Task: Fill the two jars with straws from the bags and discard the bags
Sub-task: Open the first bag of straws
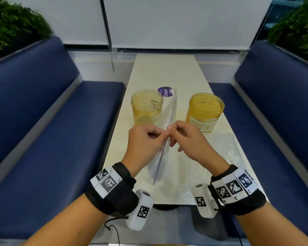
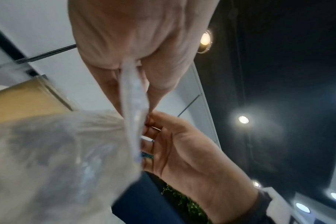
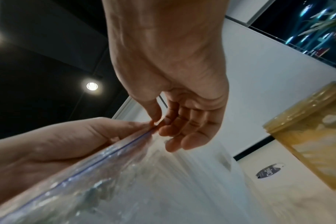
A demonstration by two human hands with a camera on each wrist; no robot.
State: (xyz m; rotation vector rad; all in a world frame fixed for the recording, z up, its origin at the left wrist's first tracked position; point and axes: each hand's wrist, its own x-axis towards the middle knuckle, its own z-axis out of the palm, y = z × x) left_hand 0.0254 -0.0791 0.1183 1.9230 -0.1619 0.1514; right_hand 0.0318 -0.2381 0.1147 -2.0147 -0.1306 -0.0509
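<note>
A clear zip bag [image 1: 167, 121] is held on edge above the bench [image 1: 167, 68], between the two amber jars. Its sealed top edge is pinched by the left hand [image 1: 144, 144], thumb and fingers curled tight on the strip. The same edge is nipped by the right hand [image 1: 188, 141] between thumb and forefinger, its other fingers loosely spread. The left jar [image 1: 147, 107] is seen at 11 o'clock from the hands, the right jar [image 1: 204, 110] at 1 o'clock. A second bag [image 1: 226, 150] lies flat at 3 o'clock.
</note>
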